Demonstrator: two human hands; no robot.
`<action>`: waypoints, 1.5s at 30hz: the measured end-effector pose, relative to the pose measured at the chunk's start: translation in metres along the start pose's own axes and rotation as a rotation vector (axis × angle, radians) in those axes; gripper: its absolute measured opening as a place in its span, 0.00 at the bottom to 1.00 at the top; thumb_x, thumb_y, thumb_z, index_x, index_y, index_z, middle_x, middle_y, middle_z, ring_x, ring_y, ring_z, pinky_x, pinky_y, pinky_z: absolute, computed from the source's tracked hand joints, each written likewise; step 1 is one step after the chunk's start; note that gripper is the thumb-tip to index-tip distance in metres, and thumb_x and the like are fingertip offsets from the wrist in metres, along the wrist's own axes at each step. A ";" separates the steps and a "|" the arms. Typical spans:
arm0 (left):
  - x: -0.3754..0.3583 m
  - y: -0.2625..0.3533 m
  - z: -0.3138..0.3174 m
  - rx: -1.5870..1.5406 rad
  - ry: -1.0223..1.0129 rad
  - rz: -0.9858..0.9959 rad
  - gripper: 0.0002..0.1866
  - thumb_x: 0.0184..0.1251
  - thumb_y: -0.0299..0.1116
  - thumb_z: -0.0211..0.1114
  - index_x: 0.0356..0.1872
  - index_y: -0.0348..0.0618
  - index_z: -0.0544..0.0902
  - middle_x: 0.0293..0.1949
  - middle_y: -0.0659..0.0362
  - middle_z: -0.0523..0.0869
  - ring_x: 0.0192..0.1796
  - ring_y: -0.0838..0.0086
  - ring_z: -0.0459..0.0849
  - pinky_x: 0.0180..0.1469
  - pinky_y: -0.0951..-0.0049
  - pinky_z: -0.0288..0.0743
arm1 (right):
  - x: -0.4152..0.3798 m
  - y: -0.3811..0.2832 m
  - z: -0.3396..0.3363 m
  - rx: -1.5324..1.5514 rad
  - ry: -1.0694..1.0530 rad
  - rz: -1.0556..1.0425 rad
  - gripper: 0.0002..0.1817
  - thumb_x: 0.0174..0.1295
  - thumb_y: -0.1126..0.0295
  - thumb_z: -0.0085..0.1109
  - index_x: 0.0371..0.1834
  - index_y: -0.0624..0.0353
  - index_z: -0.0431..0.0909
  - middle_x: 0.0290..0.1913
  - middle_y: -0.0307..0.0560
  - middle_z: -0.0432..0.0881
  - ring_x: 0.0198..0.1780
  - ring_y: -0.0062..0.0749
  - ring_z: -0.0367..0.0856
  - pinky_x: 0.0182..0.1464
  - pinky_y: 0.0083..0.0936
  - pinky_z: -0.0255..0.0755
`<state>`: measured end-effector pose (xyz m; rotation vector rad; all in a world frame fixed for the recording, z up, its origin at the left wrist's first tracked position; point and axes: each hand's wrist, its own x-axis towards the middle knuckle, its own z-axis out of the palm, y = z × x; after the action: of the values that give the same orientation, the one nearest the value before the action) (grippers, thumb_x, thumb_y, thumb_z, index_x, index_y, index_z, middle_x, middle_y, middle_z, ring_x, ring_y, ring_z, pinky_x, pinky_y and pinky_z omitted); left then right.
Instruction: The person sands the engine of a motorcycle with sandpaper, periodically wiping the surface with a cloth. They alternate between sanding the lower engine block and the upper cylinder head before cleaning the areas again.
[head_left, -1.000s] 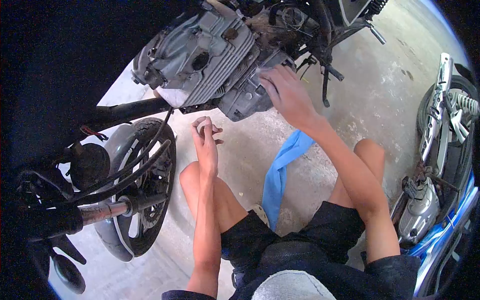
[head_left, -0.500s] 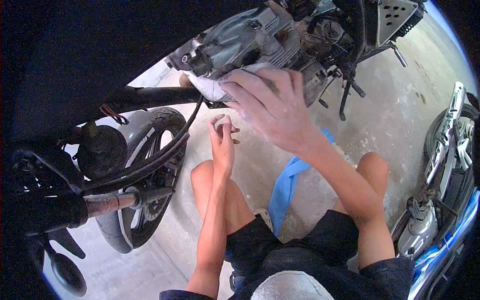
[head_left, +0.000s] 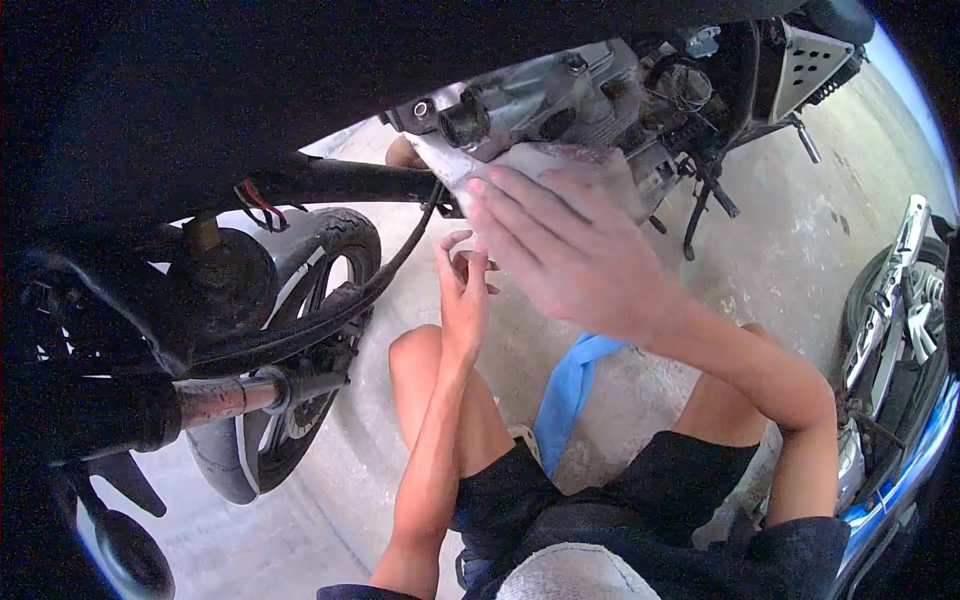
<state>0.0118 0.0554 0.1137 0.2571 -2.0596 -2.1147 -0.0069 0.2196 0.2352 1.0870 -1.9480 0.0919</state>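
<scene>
My right hand (head_left: 570, 245) lies with its fingers stretched over a whitish cloth (head_left: 445, 165), pressing it against the underside of a motorcycle's metal engine (head_left: 530, 100). Below and to the left of it, my left hand (head_left: 466, 290) is raised with its fingers curled loosely and apart, and nothing shows between them. A dark cable (head_left: 400, 260) runs down just to the left of my left hand. Part of the cloth is hidden under my right hand.
The motorcycle's front wheel (head_left: 345, 245) and fork tube (head_left: 225, 398) are at the left. A blue cloth strip (head_left: 565, 400) lies between my legs on the concrete floor (head_left: 790, 215). Another motorcycle (head_left: 885, 310) stands at the right edge. A kickstand (head_left: 692, 225) hangs beyond the engine.
My right hand has shifted right and slightly down, its fingers now flatter over the cloth. The engine appears further right and lower in view. My left hand has moved slightly right.
</scene>
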 end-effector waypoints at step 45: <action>-0.016 0.021 0.003 -0.197 0.268 0.075 0.19 0.73 0.41 0.52 0.58 0.45 0.63 0.42 0.57 0.76 0.44 0.75 0.78 0.37 0.76 0.73 | 0.038 -0.051 -0.002 -0.059 -0.261 0.225 0.26 0.60 0.69 0.46 0.59 0.79 0.66 0.60 0.68 0.73 0.67 0.49 0.69 0.71 0.35 0.57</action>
<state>0.0267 0.0615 0.1352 0.4029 -1.6753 -2.0893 0.0218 0.1644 0.2477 0.8718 -2.2888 0.0149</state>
